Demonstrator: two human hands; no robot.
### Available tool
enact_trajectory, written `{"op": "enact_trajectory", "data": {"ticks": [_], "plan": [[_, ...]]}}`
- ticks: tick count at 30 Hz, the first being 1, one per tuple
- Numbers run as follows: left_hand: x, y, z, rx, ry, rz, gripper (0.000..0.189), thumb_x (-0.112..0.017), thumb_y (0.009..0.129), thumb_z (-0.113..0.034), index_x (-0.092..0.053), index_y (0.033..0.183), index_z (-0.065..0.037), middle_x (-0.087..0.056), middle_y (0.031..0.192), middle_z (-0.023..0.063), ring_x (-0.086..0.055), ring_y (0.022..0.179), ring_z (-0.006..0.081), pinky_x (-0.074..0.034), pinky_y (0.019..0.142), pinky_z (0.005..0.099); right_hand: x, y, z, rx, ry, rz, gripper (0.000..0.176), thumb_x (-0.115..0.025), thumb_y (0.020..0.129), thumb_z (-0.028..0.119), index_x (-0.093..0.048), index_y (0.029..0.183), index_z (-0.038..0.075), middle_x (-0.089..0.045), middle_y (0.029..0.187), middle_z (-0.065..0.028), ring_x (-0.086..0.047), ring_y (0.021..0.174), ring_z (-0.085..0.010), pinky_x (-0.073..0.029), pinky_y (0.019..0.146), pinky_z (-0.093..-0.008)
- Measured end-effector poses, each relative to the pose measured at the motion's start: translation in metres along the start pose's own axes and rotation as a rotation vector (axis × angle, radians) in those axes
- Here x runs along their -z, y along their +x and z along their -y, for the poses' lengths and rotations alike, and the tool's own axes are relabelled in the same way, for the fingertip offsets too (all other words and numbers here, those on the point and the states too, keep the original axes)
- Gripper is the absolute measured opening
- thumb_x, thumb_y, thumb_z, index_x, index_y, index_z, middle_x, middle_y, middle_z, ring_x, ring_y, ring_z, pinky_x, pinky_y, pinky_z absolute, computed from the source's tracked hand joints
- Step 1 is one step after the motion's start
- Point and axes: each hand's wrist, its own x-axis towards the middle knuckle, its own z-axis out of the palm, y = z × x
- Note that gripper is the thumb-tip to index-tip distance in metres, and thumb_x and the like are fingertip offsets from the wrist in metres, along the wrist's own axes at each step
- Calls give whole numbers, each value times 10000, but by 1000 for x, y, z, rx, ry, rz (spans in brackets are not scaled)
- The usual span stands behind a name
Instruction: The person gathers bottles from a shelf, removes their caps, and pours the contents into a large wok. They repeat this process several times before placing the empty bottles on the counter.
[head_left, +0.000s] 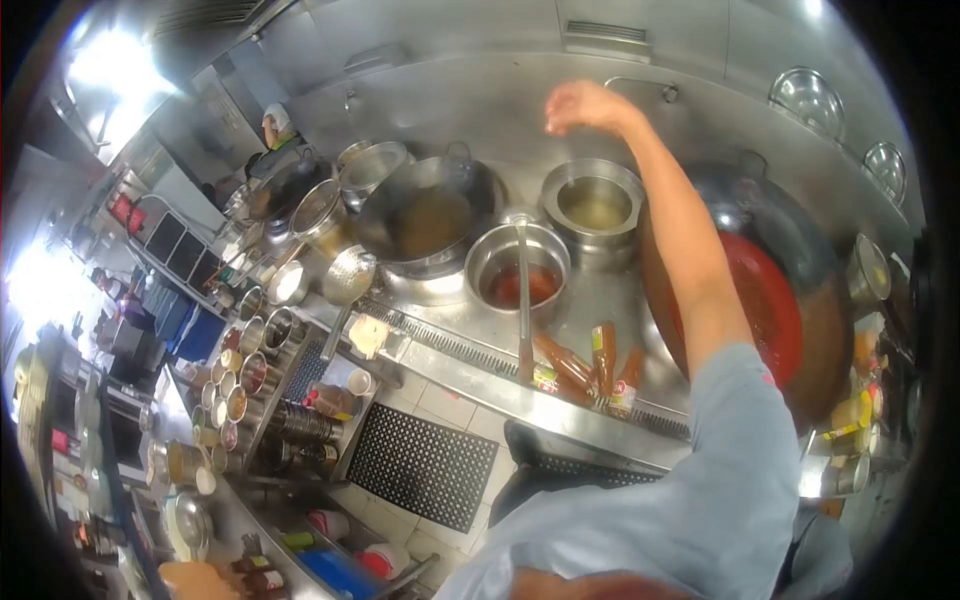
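Reaching up from the lower right, a pale blue sleeve (700,500) covers the upper part of the person's right arm, and below it a black perforated mat (422,465) lies on the tiled floor. Just beyond the mat, at the front edge of the steel worktop (600,310), a cluster of sauce bottles (590,365) lies tilted together. Their labels show yellow and green patches, but the writing is too small and blurred to read. No other brand or lettering can be made out anywhere.

To the left, rows of small round seasoning tins (250,350) stand side by side. A long ladle (523,300) runs from the bottles into a steel pot of reddish-brown liquid (518,270). Right of the bare forearm sits a large wok of red sauce (770,300). Left of the steel pot is a dark wok (430,215) with brownish contents, and a round strainer (348,275) rests beside it.

Further back stands a pot of yellow liquid (595,200). The right hand (590,105) is raised above and behind it, close to the steel back wall and left of a wall tap (668,92). Its grip is closed, fingers bunched together and pointing down. Nothing shows between them, and whether they pinch something small cannot be told. At the far left another person (275,125) stands by the line
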Motion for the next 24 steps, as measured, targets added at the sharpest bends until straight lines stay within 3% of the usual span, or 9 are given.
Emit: {"op": "enact_trajectory", "data": {"ticks": [3,6,9,11,12,14,16,19,24], "plan": [[8,-27,35,1,-4,-45,351,-671,846,-273,-633,1043,16,-702,937,190,-679,837,331,-538,725,445,-16,-32,19,-7,-45,-75,162,-698,831,106,-660,950,4,-726,904,-113,-690,763,-167,-538,792,-331],[23,-58,76,-19,7,-106,353,-678,831,-290,-655,1008,14,-706,925,198,-681,849,343,-539,745,453,-56,-88,30,11,-583,-384,203,-659,833,208,-680,957,48,-726,903,-147,-703,825,-259,-536,767,-391],[35,-92,155,-100,117,-219,357,-686,815,-306,-678,974,13,-711,913,207,-682,861,355,-540,764,460,-152,-174,4,-156,-463,-621,311,-649,904,289,-673,1096,46,-716,1053,-179,-691,979,-333,-528,867,-409],[38,-95,196,-190,275,-368,361,-691,805,-318,-693,951,12,-714,905,212,-683,869,363,-541,777,465,-225,-221,-72,-228,-326,-625,293,-640,929,192,-652,1147,-2,-705,1091,-209,-680,1038,-350,-516,923,-417],[36,-97,210,-197,301,-462,363,-693,800,-323,-701,939,11,-715,901,215,-683,873,367,-541,784,467,-250,-235,-188,-204,-534,-547,398,-627,894,113,-612,1282,24,-696,1178,-187,-664,1100,-342,-495,968,-446],[46,-156,141,-37,121,-633,433,-683,819,-386,-702,920,34,-698,953,276,-664,909,450,-518,786,512,-251,-278,-370,-39,-806,167,475,-683,838,266,-628,1207,-30,-642,1207,-277,-625,1099,-417,-495,940,-459],[64,-172,132,6,71,-721,464,-699,803,-422,-701,826,41,-693,847,270,-678,841,416,-519,751,498,-255,-289,-245,-355,-813,-170,430,-681,808,344,-713,1064,0,-719,1029,-222,-690,909,-401,-539,829,-483],[109,-224,116,5,-273,-834,427,-738,799,-359,-702,937,43,-700,876,238,-692,854,358,-530,790,449,-250,-266,-189,-220,-806,-584,388,-613,931,416,-742,950,51,-739,954,-154,-699,863,-377,-540,768,-483],[209,-239,109,-223,-456,-1147,660,-775,813,-232,-518,1374,1,-578,1327,256,-618,1163,345,-499,958,396,-403,-181,-4,80,-513,-526,363,-607,993,355,-704,1037,9,-728,1021,-160,-695,918,-305,-534,821,-386]]}}
